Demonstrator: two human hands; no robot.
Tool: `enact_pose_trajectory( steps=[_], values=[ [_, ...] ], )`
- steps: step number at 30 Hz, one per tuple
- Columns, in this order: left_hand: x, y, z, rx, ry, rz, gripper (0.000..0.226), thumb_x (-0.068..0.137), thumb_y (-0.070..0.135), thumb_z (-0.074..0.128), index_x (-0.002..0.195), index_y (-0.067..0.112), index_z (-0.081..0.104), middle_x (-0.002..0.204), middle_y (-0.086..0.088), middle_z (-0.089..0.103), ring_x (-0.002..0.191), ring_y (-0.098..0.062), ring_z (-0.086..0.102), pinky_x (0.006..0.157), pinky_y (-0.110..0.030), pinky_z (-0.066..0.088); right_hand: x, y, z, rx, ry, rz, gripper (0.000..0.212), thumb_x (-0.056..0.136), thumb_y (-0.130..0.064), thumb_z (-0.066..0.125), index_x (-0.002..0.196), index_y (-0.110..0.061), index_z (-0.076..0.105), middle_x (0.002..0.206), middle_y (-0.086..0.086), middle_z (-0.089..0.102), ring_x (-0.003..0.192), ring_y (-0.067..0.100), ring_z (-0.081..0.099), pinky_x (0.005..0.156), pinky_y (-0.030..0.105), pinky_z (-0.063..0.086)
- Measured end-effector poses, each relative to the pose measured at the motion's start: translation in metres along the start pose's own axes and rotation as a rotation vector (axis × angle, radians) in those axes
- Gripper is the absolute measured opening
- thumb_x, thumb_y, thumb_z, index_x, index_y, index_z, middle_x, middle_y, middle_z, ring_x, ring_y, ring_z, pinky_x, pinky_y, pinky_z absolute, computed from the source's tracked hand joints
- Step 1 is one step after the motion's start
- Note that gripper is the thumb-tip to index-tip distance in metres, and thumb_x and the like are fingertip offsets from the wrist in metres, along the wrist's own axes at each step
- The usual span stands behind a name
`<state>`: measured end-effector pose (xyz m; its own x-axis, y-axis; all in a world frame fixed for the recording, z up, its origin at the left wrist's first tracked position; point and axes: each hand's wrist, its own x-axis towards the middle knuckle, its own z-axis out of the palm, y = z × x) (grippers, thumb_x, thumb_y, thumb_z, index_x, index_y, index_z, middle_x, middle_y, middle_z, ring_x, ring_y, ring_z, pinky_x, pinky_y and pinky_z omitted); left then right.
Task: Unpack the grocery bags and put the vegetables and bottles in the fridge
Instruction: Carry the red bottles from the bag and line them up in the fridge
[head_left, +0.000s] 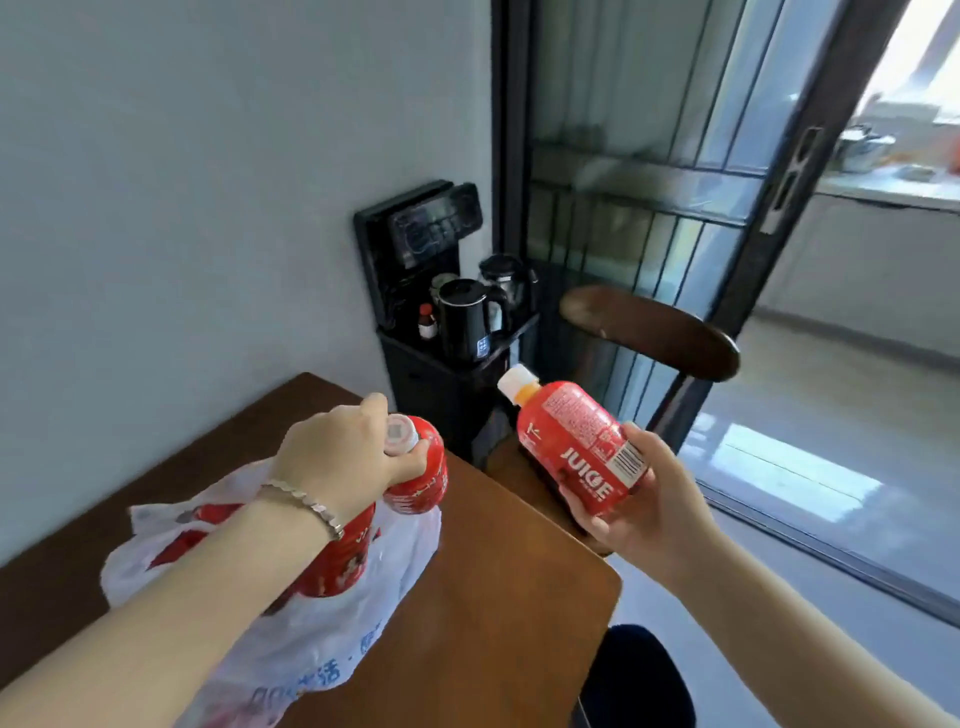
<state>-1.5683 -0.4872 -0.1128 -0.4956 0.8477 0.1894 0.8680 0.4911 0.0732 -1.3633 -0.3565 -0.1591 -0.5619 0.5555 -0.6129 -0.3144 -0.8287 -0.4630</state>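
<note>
My right hand (644, 499) holds a red juice bottle (576, 447) with a white cap, tilted, out past the table's right edge. My left hand (337, 457) grips the white cap and neck of a second red bottle (423, 480) just above the mouth of a white plastic grocery bag (322, 623). The bag lies on the brown wooden table (493, 597). Another red bottle (337, 564) shows through the bag under my left wrist. No fridge is in view.
A black tea-bar water dispenser (421, 291) with two kettles stands against the wall beyond the table. A dark wooden chair (654, 332) is right of the table. A black-framed glass sliding door (727, 156) opens onto a kitchen at the right.
</note>
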Motion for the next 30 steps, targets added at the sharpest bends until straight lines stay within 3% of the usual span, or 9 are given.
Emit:
enact_pose_trajectory(
  steps=[5,8,12,16,21,24,27,28,30],
  values=[
    [0.013,0.098,-0.005,-0.049,-0.036,0.232,0.039,0.085,0.052,0.049,0.079,0.015,0.039,0.080,-0.003,0.054,0.089,-0.031,0.061,0.066,-0.030,0.035,-0.066,-0.028,-0.070,0.018,-0.176,-0.123,0.101,0.020,-0.024,0.095,0.112,-0.013,0.055,0.108,0.018,0.060,0.091,0.035,0.065,0.066,0.048,0.058],
    [0.011,0.175,-0.003,-0.064,-0.011,0.420,0.036,0.087,0.049,0.047,0.078,0.015,0.037,0.075,0.000,0.047,0.087,-0.029,0.062,0.065,-0.028,0.034,-0.108,-0.049,-0.120,0.083,-0.245,-0.239,0.101,0.026,-0.018,0.094,0.117,-0.007,0.053,0.100,0.023,0.067,0.087,0.039,0.068,0.081,0.058,0.050],
    [-0.011,0.294,0.001,0.041,0.027,0.710,0.031,0.092,0.045,0.041,0.087,0.014,0.043,0.077,0.001,0.052,0.088,-0.022,0.062,0.069,-0.026,0.040,-0.174,-0.077,-0.201,0.045,-0.207,-0.461,0.091,0.035,-0.016,0.094,0.116,-0.001,0.055,0.101,0.022,0.066,0.095,0.038,0.065,0.091,0.056,0.046],
    [-0.046,0.428,0.005,-0.066,-0.180,0.960,0.037,0.089,0.050,0.046,0.107,0.018,0.054,0.084,0.006,0.053,0.087,-0.019,0.056,0.071,-0.026,0.039,-0.254,-0.103,-0.298,0.102,0.066,-0.656,0.094,0.026,-0.023,0.097,0.110,-0.002,0.059,0.092,0.022,0.068,0.083,0.035,0.070,0.072,0.050,0.058],
    [-0.131,0.597,-0.003,-0.028,-0.184,1.308,0.009,0.093,0.005,0.043,0.099,0.002,0.050,0.082,-0.003,0.046,0.089,-0.027,0.059,0.074,-0.034,0.050,-0.362,-0.141,-0.421,-0.241,0.677,-0.894,0.085,0.029,-0.037,0.091,0.106,-0.016,0.060,0.095,0.013,0.068,0.090,0.032,0.067,0.075,0.043,0.055],
    [-0.175,0.691,-0.018,-0.017,-0.123,1.421,0.014,0.091,0.022,0.054,0.083,0.015,0.045,0.069,0.005,0.040,0.071,-0.019,0.052,0.067,-0.031,0.050,-0.424,-0.166,-0.484,-0.338,0.979,-1.021,0.070,0.040,-0.023,0.085,0.104,-0.017,0.058,0.092,0.009,0.068,0.087,0.026,0.066,0.079,0.042,0.056],
    [-0.219,0.773,-0.027,-0.236,-0.206,1.550,0.026,0.081,0.000,0.064,0.071,0.007,0.042,0.065,-0.006,0.036,0.067,-0.021,0.059,0.061,-0.036,0.057,-0.484,-0.194,-0.536,-0.450,1.176,-1.095,0.061,0.055,-0.002,0.087,0.107,-0.011,0.057,0.088,0.008,0.068,0.073,0.009,0.068,0.067,0.022,0.056],
    [-0.234,0.800,-0.033,-0.242,-0.294,1.513,0.018,0.084,0.000,0.061,0.077,0.005,0.045,0.067,-0.008,0.036,0.072,-0.023,0.059,0.065,-0.038,0.057,-0.503,-0.203,-0.552,-0.491,1.245,-1.110,0.055,0.058,0.002,0.085,0.105,-0.008,0.059,0.086,0.008,0.069,0.067,0.005,0.067,0.061,0.016,0.053],
    [-0.258,0.854,-0.040,-0.378,-0.221,1.560,0.009,0.091,0.014,0.053,0.095,0.006,0.049,0.072,-0.002,0.039,0.076,-0.022,0.055,0.074,-0.035,0.054,-0.537,-0.221,-0.582,-0.503,1.378,-1.138,0.044,0.059,0.001,0.085,0.096,-0.010,0.064,0.081,0.006,0.070,0.064,0.008,0.066,0.059,0.017,0.051]
  ],
)
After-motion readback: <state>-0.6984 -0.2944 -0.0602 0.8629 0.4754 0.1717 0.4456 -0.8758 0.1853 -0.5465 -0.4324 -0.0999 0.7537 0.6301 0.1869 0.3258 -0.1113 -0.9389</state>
